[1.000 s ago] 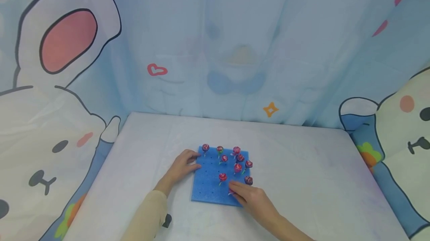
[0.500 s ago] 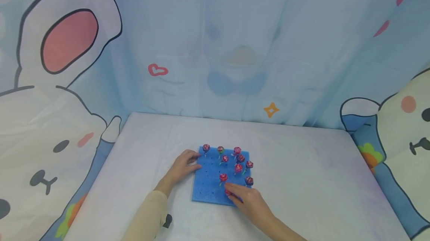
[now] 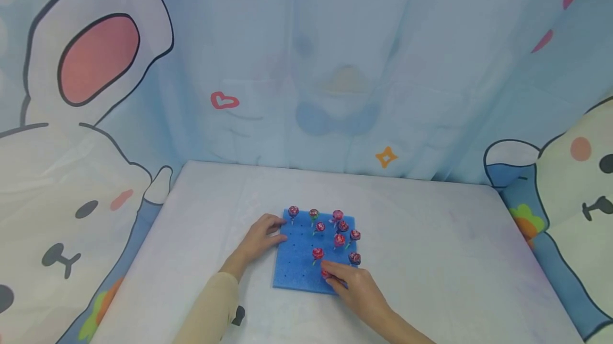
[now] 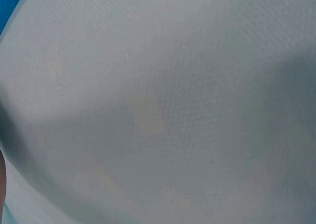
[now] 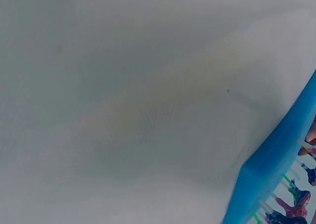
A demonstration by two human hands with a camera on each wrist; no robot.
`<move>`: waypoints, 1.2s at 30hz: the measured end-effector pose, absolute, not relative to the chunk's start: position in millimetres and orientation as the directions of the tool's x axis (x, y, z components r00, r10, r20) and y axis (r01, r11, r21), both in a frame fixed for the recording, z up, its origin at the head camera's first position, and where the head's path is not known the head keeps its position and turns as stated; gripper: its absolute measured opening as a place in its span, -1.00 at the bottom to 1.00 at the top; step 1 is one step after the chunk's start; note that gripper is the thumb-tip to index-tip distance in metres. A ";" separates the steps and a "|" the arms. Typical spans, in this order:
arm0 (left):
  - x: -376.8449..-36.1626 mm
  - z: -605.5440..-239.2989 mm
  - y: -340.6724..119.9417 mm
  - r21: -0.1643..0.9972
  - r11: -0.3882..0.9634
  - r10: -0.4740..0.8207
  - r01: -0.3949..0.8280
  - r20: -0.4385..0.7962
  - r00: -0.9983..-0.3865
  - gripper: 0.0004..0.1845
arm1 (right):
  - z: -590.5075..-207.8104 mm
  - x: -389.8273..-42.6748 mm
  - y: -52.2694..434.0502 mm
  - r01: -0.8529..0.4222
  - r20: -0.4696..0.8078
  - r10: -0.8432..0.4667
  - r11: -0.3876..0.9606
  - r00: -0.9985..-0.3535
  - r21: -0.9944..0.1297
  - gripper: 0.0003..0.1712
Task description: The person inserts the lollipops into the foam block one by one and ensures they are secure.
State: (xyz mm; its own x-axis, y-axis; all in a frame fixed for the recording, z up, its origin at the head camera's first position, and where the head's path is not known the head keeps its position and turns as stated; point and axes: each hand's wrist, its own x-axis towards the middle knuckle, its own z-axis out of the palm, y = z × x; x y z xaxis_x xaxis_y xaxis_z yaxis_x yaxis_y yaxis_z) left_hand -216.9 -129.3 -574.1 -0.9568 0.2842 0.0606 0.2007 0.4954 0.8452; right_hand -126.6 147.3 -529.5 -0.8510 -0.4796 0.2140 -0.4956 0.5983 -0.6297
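Fingers of my right hand [image 3: 356, 288] pinch a red lollipop [image 3: 326, 274] at the near edge of the blue foam board [image 3: 297, 259], seemingly seating its stick in a hole; next I judge it needs a straight downward push. Just beyond that hand, other lollipops [image 3: 339, 239] stand upright. Further left, my left hand [image 3: 258, 238] rests with relaxed fingers on the board's left edge, steadying it on the desk [image 3: 431, 237]. Since a second ago, my right hand has shifted slightly left; the left has not moved.
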 end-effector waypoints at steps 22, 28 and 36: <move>-217.7 -574.7 -129.8 0.850 0.490 0.288 0.193 0.052 -0.956 -0.55 | -532.3 -127.2 151.5 -0.490 0.250 -0.445 0.581 -0.860 -0.650 -0.60; -217.3 -575.6 -130.0 0.853 0.488 0.281 0.186 0.049 -0.959 -0.55 | -530.0 -129.2 152.9 -0.523 0.262 -0.478 0.570 -0.838 -0.634 -0.62; -216.3 -572.4 -129.6 0.852 0.484 0.285 0.199 0.061 -0.957 -0.56 | -525.9 -129.6 156.2 -0.579 0.280 -0.517 0.616 -0.809 -0.534 -0.51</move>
